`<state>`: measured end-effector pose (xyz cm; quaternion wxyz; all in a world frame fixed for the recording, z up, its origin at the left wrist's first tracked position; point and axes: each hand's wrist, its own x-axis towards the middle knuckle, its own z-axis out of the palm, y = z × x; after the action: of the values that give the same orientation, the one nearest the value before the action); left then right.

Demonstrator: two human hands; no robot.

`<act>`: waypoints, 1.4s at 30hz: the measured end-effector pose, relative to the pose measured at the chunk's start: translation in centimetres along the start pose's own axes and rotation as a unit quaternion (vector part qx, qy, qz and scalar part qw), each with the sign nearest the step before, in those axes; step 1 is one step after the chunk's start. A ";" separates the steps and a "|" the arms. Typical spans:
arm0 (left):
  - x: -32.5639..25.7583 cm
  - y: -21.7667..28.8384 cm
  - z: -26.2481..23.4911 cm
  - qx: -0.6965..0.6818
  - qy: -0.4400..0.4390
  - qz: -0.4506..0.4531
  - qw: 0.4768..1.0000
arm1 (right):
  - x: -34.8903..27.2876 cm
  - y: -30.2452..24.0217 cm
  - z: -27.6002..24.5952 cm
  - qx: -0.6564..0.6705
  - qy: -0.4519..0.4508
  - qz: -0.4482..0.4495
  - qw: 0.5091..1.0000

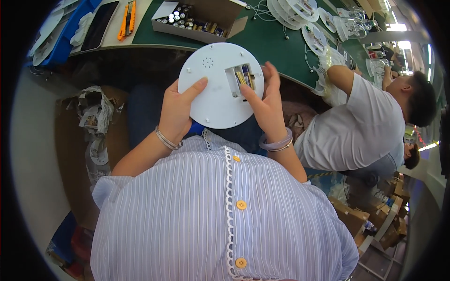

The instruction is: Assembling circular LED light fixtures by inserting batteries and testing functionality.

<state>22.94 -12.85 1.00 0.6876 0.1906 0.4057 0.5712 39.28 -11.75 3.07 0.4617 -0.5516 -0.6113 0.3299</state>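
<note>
A white round plastic device (212, 100) is held up in front of me, its flat back facing me, with small holes and a battery compartment. My left hand (177, 108) grips its left edge, thumb on the face and the other fingers hidden behind. Around the right edge is my right hand (269, 108), its thumb pressing at the lower end of the batteries (244, 78) in the compartment. Those are gold and dark cylinders lying side by side. One slot at the left of the compartment shows no battery. I see no cover over it.
Beyond the device, a green-topped table (262, 44) carries an open cardboard box of batteries (190, 28), an orange utility knife (126, 21), a dark phone (100, 25) and a blue bin (77, 33). White discs with wires (293, 11) lie farther right. A co-worker (358, 124) sits close at my right.
</note>
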 end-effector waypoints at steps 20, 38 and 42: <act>0.3 1.5 -4.0 0.040 0.039 0.106 0.993 | 3.7 -0.3 4.3 -0.201 -0.003 -0.201 0.959; 0.1 1.3 -6.3 -0.021 0.113 0.071 0.991 | 15.4 1.0 9.8 -0.205 -0.162 -0.064 0.963; 0.4 1.5 -6.1 -0.046 0.111 0.087 0.989 | 13.1 -0.1 7.5 -0.125 -0.111 -0.155 0.974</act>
<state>17.33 -13.28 -1.70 0.5939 0.1286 0.4344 0.6649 32.70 1.85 3.07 0.3637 -0.4632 -0.7732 0.2351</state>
